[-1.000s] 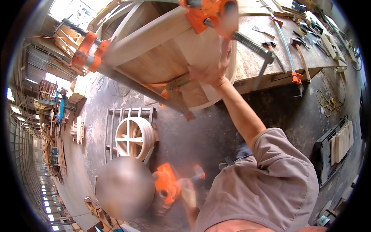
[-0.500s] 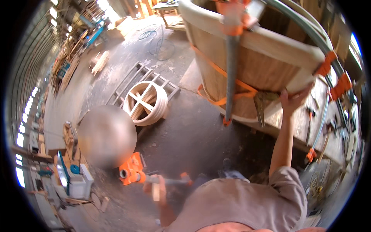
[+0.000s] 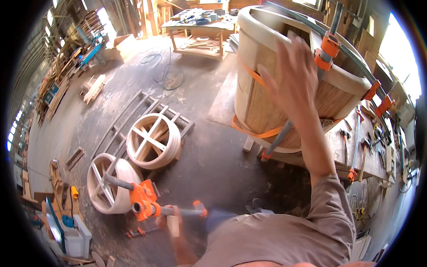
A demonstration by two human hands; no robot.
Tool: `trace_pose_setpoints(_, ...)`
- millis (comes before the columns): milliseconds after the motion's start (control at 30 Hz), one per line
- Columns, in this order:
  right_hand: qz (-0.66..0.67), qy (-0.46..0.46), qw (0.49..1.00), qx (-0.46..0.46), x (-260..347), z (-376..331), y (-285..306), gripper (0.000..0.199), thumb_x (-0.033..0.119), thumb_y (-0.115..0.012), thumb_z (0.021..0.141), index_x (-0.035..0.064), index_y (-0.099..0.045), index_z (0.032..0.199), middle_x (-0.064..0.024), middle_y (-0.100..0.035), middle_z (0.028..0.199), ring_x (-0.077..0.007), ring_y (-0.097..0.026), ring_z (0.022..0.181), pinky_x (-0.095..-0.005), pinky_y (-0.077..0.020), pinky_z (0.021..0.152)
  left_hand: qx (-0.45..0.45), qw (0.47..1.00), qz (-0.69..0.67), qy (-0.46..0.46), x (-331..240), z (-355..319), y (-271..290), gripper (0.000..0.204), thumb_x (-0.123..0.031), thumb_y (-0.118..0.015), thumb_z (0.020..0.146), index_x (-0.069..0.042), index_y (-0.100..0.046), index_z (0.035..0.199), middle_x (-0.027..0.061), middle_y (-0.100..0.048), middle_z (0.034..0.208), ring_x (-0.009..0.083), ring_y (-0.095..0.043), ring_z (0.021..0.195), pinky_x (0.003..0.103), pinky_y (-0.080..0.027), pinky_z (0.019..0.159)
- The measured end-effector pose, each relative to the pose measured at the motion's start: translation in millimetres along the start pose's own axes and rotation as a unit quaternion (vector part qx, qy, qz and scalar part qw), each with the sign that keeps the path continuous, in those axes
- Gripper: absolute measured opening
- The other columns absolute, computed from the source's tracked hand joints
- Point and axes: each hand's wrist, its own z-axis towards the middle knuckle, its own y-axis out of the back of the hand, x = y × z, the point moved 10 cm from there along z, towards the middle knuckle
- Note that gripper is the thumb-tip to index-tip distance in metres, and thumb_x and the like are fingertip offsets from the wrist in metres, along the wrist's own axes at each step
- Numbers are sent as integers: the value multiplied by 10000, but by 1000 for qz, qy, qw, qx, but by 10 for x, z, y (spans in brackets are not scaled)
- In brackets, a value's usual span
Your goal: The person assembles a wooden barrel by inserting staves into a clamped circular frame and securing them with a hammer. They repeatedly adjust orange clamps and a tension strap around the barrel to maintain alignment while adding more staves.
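My left hand [image 3: 170, 220] is low in front of me, closed around the pipe of an orange-headed pipe clamp [image 3: 145, 200]. A pale wood block [image 3: 174, 226] shows against that hand. My right hand [image 3: 299, 80] is raised with fingers spread, holding nothing, before a large curved wooden tub-like body [image 3: 249, 95]. Whether its fingertips touch the wood, I cannot tell. Just right of the fingers is the orange jaw of a second pipe clamp [image 3: 327, 52], whose pipe runs down behind my forearm. An orange strap [image 3: 260, 132] loops around the tub's lower part.
The tub stands on a workbench [image 3: 362, 155] with a hammer [image 3: 345, 139] and other tools at its right. Two pale wooden rings with cross braces [image 3: 153, 141] [image 3: 103, 183] sit by a slatted frame [image 3: 121, 129] on the floor. A cluttered table [image 3: 198, 27] stands behind.
My right hand has left the tub's lower right side and risen in front of its upper part, fingers spreading. The view has shifted. My left hand still grips its clamp.
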Motion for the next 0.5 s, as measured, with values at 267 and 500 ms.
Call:
trace_pose_setpoints(267,-124,-146,904,382,-487,760,-1375,724,597,-743,793,-15,-627,1162,-219,-714,1088,-318,-699,1061,-417,-544,943,45,992,75,-85,160,315,-154,105,-71,-756,739,-61,-662,786,76,-646,684,230,-629,591,355,-501,595)
trace_pose_setpoints(500,-119,-93,925,348,-697,438,-1000,682,576,-787,755,-15,-622,1051,-213,-731,897,-346,-741,868,-402,-587,826,59,996,-49,42,289,264,-434,122,-3,-741,693,-52,-657,766,63,-652,705,194,-643,631,339,-506,623)
